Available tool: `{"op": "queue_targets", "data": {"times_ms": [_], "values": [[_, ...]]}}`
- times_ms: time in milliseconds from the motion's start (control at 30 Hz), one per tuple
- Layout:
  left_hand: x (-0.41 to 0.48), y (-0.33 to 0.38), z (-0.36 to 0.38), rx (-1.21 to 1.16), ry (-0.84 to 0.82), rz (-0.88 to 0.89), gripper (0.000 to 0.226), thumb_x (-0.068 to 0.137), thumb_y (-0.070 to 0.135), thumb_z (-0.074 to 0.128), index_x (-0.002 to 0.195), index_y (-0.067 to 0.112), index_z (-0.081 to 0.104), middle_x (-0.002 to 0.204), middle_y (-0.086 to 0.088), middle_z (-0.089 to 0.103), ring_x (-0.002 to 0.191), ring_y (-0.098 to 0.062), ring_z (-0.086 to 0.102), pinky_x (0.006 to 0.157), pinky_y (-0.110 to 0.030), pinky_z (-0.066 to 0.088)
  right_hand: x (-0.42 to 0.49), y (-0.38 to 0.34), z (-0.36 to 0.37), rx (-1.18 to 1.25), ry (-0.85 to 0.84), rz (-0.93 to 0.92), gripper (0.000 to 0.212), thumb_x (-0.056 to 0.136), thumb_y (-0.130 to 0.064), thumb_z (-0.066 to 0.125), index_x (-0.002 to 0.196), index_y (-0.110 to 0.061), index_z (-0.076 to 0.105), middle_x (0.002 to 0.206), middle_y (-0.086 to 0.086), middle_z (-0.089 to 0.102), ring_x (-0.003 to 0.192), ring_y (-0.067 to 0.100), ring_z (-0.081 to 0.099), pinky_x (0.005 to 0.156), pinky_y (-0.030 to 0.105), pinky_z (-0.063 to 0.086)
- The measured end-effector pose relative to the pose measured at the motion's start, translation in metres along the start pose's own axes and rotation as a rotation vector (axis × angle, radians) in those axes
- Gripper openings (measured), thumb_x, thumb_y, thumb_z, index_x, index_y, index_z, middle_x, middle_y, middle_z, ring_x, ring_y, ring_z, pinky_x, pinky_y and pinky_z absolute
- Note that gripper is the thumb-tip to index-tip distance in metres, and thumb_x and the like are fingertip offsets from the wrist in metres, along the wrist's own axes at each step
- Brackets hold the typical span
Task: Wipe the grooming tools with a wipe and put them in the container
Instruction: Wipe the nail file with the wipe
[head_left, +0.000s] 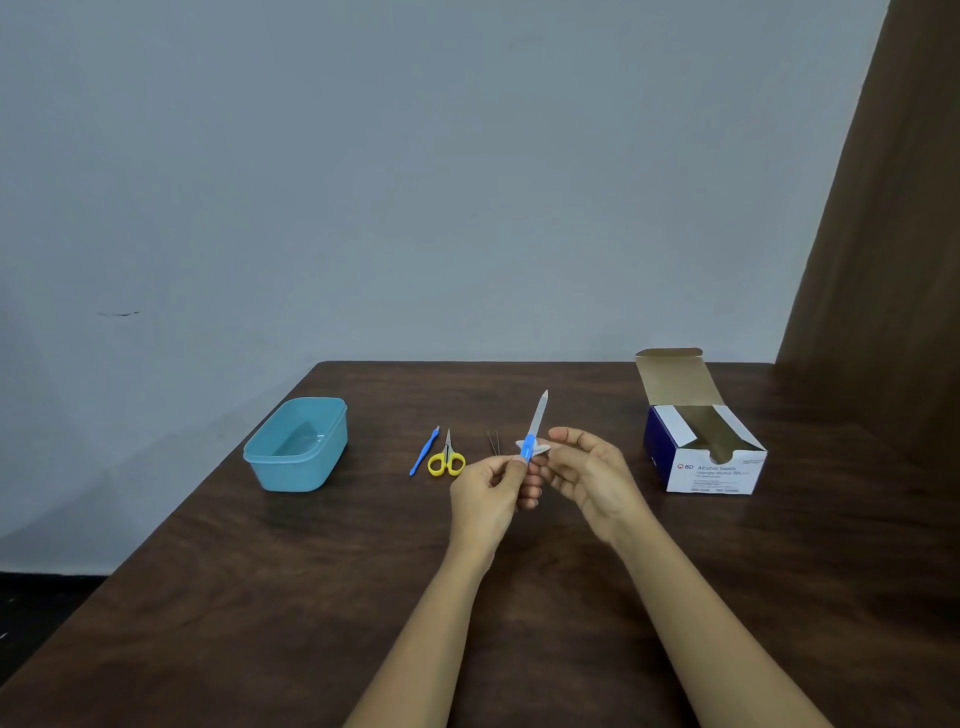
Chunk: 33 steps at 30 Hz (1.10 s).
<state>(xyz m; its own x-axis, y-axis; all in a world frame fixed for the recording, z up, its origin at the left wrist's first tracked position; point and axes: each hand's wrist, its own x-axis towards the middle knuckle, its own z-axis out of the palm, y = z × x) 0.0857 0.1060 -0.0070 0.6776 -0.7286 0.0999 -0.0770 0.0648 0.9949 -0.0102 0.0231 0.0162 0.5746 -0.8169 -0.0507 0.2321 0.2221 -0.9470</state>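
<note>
While the left hand (485, 493) pinches the lower end of a slim nail file with a bright blue plastic handle and a flat, pale grey blade (538, 415), the file stands tilted in the air above the table, its pointed tip aimed up and away. A small white wipe (542, 448), soft and crumpled, is folded round the file where handle meets blade, and the right hand (587, 467) grips it there between thumb and forefinger, the other fingers loosely curled. Below lies a dark brown wooden table (363, 571) with a streaky, faintly glossy grain. To the left, well apart from the hands, sits a rounded rectangular container of matte teal plastic (291, 475), lidless. Between it and the hands lie a thin blue plastic stick tool (425, 451), small scissors with yellow plastic loops and steel blades (447, 457), and dark metal tweezers (493, 441), partly hidden behind the left hand's fingers. To the right stands an open cardboard box of alcohol swabs, blue and white (717, 475), its lid flap upright. A plain grey-blue wall (415, 182) rises behind, and a brown panel (883, 260) runs down the right edge.
</note>
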Motion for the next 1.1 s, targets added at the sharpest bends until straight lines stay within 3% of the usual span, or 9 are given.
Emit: {"op": "queue_targets", "data": {"times_ms": [233,533,700,1100], "values": [[0.001,-0.003,0.001,0.019,-0.022,0.028,0.018,0.095,0.013,0.057,0.088,0.010,0.074,0.071,-0.005,0.072,0.063,-0.010,0.066,0.064,-0.024,0.057,-0.001,0.001,-0.002,0.207,-0.025,0.143,0.025,0.083,0.005,0.065,0.107,-0.004,0.064,0.086,0.011,0.074,0.075,0.018,0.068,0.075,0.029,0.055],[0.001,-0.006,0.002,0.088,-0.028,0.115,0.019,0.094,0.011,0.057,0.086,0.011,0.074,0.070,-0.003,0.071,0.060,-0.007,0.065,0.059,-0.018,0.054,-0.001,0.004,-0.001,0.095,-0.035,0.159,0.018,0.085,-0.006,0.067,0.102,-0.004,0.071,0.084,0.009,0.071,0.076,0.016,0.063,0.076,0.029,0.050],[0.004,-0.010,0.001,0.191,-0.023,0.172,0.019,0.094,0.015,0.057,0.086,0.012,0.074,0.071,-0.002,0.071,0.062,-0.007,0.066,0.060,-0.019,0.056,0.001,0.007,0.000,0.064,0.027,0.115,0.020,0.083,-0.005,0.069,0.103,-0.007,0.072,0.093,0.011,0.072,0.081,0.018,0.064,0.086,0.034,0.051],[0.005,-0.012,0.001,0.346,0.026,0.300,0.016,0.095,0.016,0.057,0.089,0.015,0.072,0.069,0.006,0.069,0.064,-0.006,0.067,0.063,-0.024,0.059,0.001,0.009,0.003,0.033,0.073,0.149,0.012,0.082,-0.010,0.072,0.093,-0.013,0.075,0.094,0.009,0.073,0.083,0.016,0.062,0.072,0.025,0.049]]}}
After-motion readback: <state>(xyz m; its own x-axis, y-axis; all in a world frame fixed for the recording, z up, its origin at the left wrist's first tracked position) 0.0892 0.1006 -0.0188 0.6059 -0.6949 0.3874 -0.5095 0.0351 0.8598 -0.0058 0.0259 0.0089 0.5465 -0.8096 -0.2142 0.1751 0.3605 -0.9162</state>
